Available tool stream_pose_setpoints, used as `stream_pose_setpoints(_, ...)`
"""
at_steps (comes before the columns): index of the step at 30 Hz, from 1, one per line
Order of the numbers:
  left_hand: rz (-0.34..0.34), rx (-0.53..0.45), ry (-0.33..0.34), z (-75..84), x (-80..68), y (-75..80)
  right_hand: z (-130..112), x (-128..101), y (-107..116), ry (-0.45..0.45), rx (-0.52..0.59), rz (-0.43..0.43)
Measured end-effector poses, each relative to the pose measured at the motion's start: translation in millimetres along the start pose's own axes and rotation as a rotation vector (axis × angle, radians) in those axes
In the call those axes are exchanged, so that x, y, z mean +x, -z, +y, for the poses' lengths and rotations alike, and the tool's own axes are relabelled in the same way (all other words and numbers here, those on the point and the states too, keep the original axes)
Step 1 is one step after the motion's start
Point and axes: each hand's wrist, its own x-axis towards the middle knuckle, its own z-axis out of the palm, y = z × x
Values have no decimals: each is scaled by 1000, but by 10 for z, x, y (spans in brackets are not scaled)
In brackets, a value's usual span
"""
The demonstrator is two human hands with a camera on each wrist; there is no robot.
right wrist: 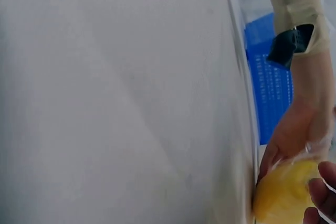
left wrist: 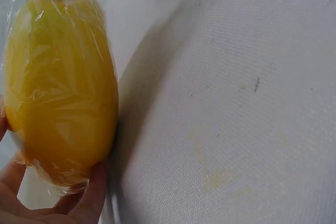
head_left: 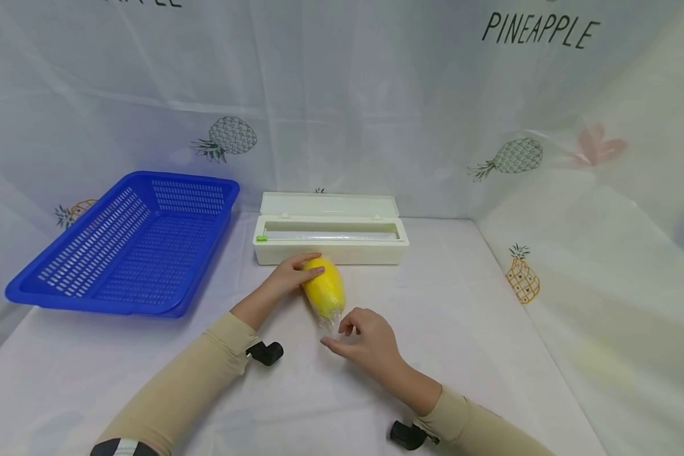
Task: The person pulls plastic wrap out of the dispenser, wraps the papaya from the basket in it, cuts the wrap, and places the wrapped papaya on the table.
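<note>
A yellow oval fruit [head_left: 323, 288], melon-like and wrapped in clear cling film, lies tilted on the white cloth. My left hand [head_left: 293, 273] grips its far end, and in the left wrist view its fingers [left wrist: 94, 195] hold the fruit's lower end. Loose film [head_left: 329, 322] bunches at the end nearer me. Beside that film is my right hand [head_left: 370, 342], its thumb and bent forefinger apart. In the right wrist view, the fingertips [right wrist: 317, 192] of this hand show close to the wrapped fruit [right wrist: 283, 195]; whether they touch the film I cannot tell.
Behind the fruit stands a white cling film dispenser box [head_left: 330, 254], lid [head_left: 330, 204] raised, with a film roll [head_left: 330, 235] inside. A blue plastic basket [head_left: 205, 253] is at the left. A pineapple-print curtain [head_left: 365, 114] hangs behind and to the right.
</note>
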Motion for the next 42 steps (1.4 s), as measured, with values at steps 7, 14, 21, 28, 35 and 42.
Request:
stream_pose_setpoints(7,-4,-12,9,0,22,12,78,47,-15,291,-21,159)
stream_pose_setpoints(14,-6,-20,22,-23,63,20,203,117,-17,363,-52,215)
stream_pose_setpoints(21,-14,-39,28,-28,68,10,284,208,-75,380,-12,207)
stream_pose_setpoints(28,-36,-85,36,-34,57,37,384,164,2,424,93,172)
stream_pose_setpoints(35,-56,-104,24,-27,62,56,414,56,125,441,163,148)
stream_pose_setpoints(42,-66,-122,43,-36,81,54,421,58,255,449,158,132)
